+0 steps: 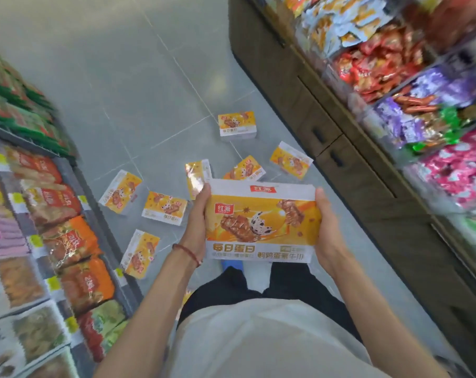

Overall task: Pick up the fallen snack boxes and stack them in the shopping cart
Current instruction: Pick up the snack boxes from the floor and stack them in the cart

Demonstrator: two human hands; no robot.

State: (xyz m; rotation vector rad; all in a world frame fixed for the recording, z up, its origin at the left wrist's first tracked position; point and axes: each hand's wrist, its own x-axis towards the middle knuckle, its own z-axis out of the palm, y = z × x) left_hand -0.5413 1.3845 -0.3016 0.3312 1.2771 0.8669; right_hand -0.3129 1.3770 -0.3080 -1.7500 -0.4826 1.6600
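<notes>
Status: early stage, by my read. One snack box (262, 222) is up off the floor (149, 91), held approx. at waist height in front of the person, above their feet. Shopping cart: not in view, so nothing can be confirmed as stacked.

Outstanding: seven fallen boxes counted on the tiles between the left shelf (54, 214) and the right display counter (340, 159). Locations: farthest one (236, 126); one near the counter base (291, 163); two just behind the held box's far edge (246, 170) (198, 177); three on the left side (121, 192) (164, 207) (140, 253). An orange scrap shows by the left leg; too small to tell if that is an eighth.

Hands: left hand (197, 214) grasps the box's left short end, fingers wrapped under it. Right hand (326, 225) does the same at the right short end, thumb along the edge. Both are engaged, neither free.

Orientation of held box: long axis runs left-to-right across the person's body. Printed face is up twd. the camera, tipped a little. The white flap edge w/ the red logo points away from the person; the text band sits nearest the body and reads upright.

Floor boxes: mixed headings, no common axis. Most lie face up.
</notes>
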